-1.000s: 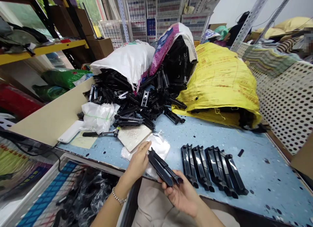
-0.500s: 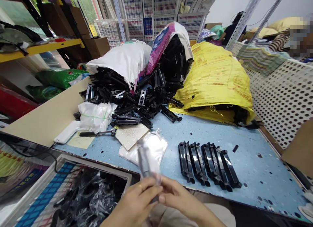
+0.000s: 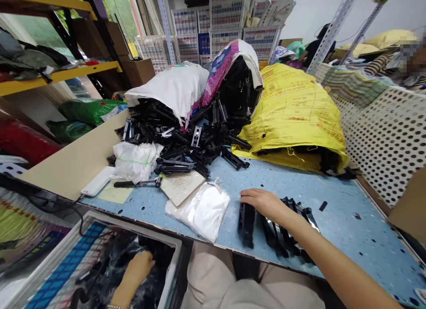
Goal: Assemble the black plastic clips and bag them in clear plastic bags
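Observation:
My right hand (image 3: 264, 203) lies over the left end of a row of black plastic parts (image 3: 282, 231) on the blue table (image 3: 293, 185), its fingers curled over the leftmost part (image 3: 246, 223). My left hand (image 3: 138, 269) reaches down into a bin (image 3: 83, 256) below the table's front edge, among black parts in clear plastic; its fingers are hidden. A white plastic bag (image 3: 201, 208) lies just left of the row.
A big heap of black parts (image 3: 186, 136) spills from white and pink sacks at the back. A yellow sack (image 3: 296, 109) lies to its right. A small hammer (image 3: 138, 183), a tile (image 3: 181, 185) and a white bundle (image 3: 133, 160) sit left. A perforated panel (image 3: 389, 136) stands right.
The black part held in both hands before me has gone to the left end of the row under my right hand. My left hand dropped into the bin.

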`<action>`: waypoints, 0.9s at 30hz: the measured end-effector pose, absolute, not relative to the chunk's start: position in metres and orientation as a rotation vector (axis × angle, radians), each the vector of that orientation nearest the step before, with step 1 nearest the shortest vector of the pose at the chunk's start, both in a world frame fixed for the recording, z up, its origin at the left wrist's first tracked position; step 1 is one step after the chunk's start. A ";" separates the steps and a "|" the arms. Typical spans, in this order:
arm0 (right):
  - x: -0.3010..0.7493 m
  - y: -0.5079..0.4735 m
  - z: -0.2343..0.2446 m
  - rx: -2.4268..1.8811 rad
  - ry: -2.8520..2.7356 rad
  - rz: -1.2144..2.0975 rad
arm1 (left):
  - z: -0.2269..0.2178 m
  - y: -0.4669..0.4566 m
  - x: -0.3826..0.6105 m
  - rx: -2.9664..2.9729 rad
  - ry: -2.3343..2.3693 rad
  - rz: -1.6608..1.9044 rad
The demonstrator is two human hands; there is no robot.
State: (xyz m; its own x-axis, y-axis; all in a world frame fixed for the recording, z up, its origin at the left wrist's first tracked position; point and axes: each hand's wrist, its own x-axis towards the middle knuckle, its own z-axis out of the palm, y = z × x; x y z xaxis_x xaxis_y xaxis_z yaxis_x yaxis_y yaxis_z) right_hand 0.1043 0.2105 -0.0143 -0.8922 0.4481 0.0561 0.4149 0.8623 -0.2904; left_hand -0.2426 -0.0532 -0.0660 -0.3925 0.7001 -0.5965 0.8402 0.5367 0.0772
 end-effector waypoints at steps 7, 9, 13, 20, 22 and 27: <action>0.090 0.181 -0.018 -0.990 -2.018 1.273 | -0.038 0.037 -0.135 1.692 2.099 0.720; 0.081 0.166 -0.023 -0.985 -1.700 1.555 | -0.044 0.059 -0.117 1.658 2.048 0.819; 0.075 0.143 -0.030 -0.964 -1.246 1.867 | -0.053 0.079 -0.130 1.519 2.007 0.881; 0.058 0.132 -0.030 -0.908 -0.818 2.073 | -0.056 0.080 -0.160 1.293 1.846 0.991; 0.044 0.132 -0.032 -0.835 -0.726 2.141 | -0.058 0.079 -0.158 1.252 1.830 1.027; 0.014 0.129 -0.041 -0.700 -0.590 2.202 | -0.059 0.078 -0.154 1.207 1.772 1.109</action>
State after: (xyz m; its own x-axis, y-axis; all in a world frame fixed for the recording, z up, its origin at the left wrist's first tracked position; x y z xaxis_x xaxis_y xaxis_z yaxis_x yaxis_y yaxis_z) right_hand 0.0145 0.1291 -0.0407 -0.5782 0.7595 -0.2982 -0.5084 -0.6212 -0.5964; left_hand -0.1541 0.0778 -0.0589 -0.3098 0.9468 -0.0874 0.3351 0.1947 0.9218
